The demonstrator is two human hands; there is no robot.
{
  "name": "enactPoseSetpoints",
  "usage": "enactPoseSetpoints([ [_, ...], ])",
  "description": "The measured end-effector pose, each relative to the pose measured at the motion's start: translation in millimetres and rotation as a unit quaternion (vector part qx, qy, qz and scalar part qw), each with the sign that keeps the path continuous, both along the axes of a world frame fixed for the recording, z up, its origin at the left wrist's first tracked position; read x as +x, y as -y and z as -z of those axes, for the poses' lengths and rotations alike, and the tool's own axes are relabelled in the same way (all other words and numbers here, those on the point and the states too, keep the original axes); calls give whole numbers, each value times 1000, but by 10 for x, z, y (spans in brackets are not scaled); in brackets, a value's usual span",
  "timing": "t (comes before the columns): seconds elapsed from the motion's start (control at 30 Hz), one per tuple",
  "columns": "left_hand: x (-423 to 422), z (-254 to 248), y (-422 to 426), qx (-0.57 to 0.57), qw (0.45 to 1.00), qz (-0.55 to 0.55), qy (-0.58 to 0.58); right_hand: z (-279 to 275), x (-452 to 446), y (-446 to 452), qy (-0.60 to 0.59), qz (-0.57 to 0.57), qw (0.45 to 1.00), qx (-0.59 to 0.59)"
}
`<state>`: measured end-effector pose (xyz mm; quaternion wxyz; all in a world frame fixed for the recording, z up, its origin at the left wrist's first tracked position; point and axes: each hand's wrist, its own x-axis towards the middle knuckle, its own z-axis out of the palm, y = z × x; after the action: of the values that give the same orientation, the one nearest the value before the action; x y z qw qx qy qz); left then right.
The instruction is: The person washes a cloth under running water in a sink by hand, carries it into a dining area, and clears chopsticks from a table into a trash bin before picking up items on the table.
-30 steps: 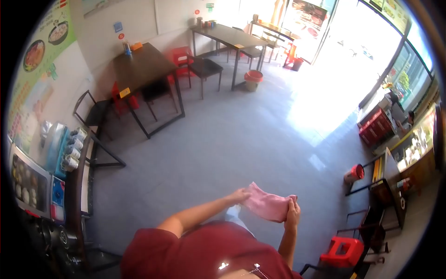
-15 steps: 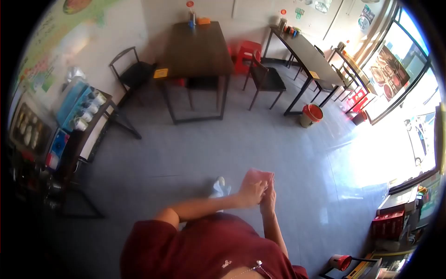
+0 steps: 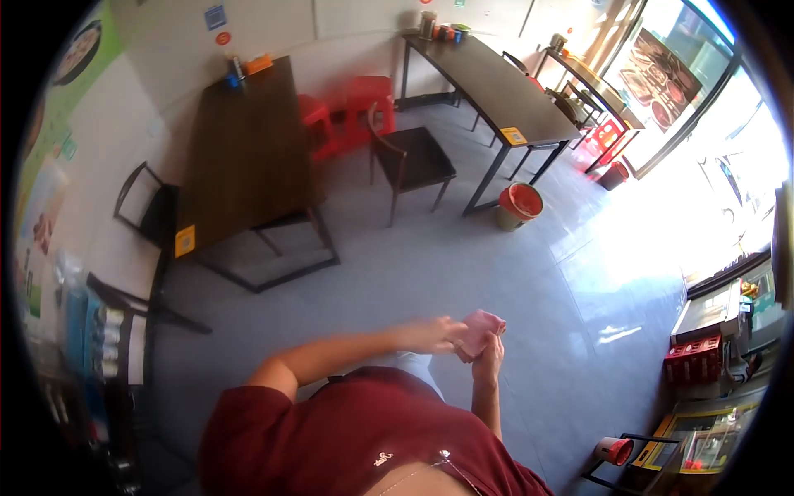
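A pink cloth (image 3: pixel 477 333), folded into a small bundle, is in front of my body. My right hand (image 3: pixel 488 357) grips its lower right side from below, fingers wrapped round it. My left hand (image 3: pixel 436 335) is at the cloth's left edge, smeared by motion, so whether its fingers grip the cloth cannot be made out. Both hands are above the grey floor, close together with the cloth between them.
A dark table (image 3: pixel 248 157) stands ahead on the left, with a black chair (image 3: pixel 418 157) and red stools (image 3: pixel 368 103) beside it. Another long table (image 3: pixel 496 83) is farther back, a bin (image 3: pixel 519 207) at its near end. Red crates (image 3: pixel 693 360) stand at the right.
The cloth was spread between both hands and is now folded small. My view has swung right and then partly back left, nearer the tables.
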<state>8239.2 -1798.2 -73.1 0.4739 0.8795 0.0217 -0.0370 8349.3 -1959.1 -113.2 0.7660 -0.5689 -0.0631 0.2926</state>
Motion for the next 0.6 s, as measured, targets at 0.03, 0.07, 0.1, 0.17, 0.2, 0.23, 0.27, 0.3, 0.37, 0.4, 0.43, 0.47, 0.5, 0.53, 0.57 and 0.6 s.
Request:
enactPoseSetpoints([
  [0.03, 98, 155, -229, 10, 998, -67, -14, 79, 191, -187, -20, 8, 1000, -8],
  [0.07, 196, 287, -569, -85, 992, -87, -24, 170, 395, -349, -26, -12, 999, -21],
  [0.1, 287, 378, -894, -182, 977, -108, -35, 211, 610, -492, -33, -32, 998, -37],
  [0.17, 418, 487, -1521, -250, 941, -211, -85, 96, 1060, -997, -48, -49, 995, -66],
  [0.2, 486, 413, -1820, -222, 939, -248, -83, 57, 1293, -1271, -26, -67, 996, -55],
  [0.23, 547, 341, -2135, -194, 935, -286, -80, 32, 1526, -1551, -3, -87, 995, -45],
  [0.27, 616, 296, -2471, -202, 922, -323, -66, 12, 1721, -1808, 17, -108, 993, -41],
  [0.3, 660, 270, -2753, -218, 905, -361, -58, -24, 1890, -2077, 19, -133, 990, -32],
  [0.37, 709, 309, -3310, -218, 870, -440, -41, -87, 2224, -2661, 19, -186, 982, -22],
  [0.4, 759, 73, -3540, -226, 849, -473, -75, -129, 2336, -2919, 22, -207, 977, -39],
  [0.43, 765, 72, -3866, -247, 846, -469, -63, -198, 2437, -3250, 31, -226, 972, -50],
  [0.47, 779, -27, -4148, -252, 835, -487, -51, -242, 2501, -3552, 43, -242, 968, -59],
  [0.5, 807, -51, -4465, -257, 823, -505, -38, -261, 2553, -3810, 52, -256, 963, -68],
  [0.53, 875, -82, -4771, -249, 813, -526, -31, -276, 2623, -4084, 62, -268, 958, -76],
  [0.57, 964, -92, -5088, -250, 807, -535, -24, -270, 2683, -4321, 61, -282, 955, -69],
  [0.6, 1066, -72, -5390, -251, 801, -542, -21, -225, 2736, -4537, 72, -283, 953, -79],
])
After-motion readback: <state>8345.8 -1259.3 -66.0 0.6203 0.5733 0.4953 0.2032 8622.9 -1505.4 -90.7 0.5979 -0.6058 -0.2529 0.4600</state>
